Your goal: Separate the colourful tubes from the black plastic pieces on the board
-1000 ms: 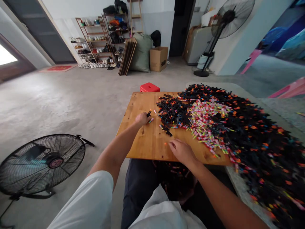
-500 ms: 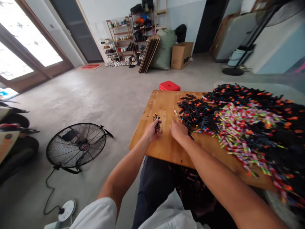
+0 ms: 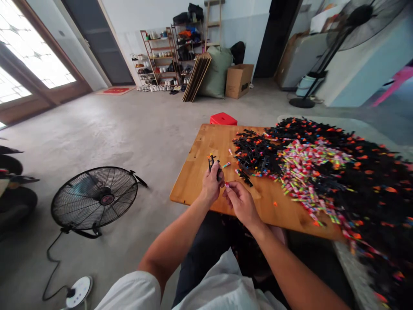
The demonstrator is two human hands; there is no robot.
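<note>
Spreading across the right half of the frame, a heap of black clips (image 3: 364, 181) with orange tips covers the far side of your wooden bench (image 3: 200, 172), and a band of coloured wrapped pieces (image 3: 306, 172) runs through its middle. At lower left a floor fan (image 3: 95, 199) stands on the concrete floor, well apart from the bench. A red stool (image 3: 223, 118) shows just beyond the bench's far edge. Your two hands meet at centre frame, above the bench's near edge. Your left hand (image 3: 212, 185) is closed around a small bundle of black clips (image 3: 213, 163), which sticks up from the fist. Your right hand (image 3: 240, 202), just beside it, pinches a small coloured piece (image 3: 226, 184) between thumb and fingertips, close to the left thumb. One loose coloured piece (image 3: 226, 165) lies on the bench just beyond your hands.
</note>
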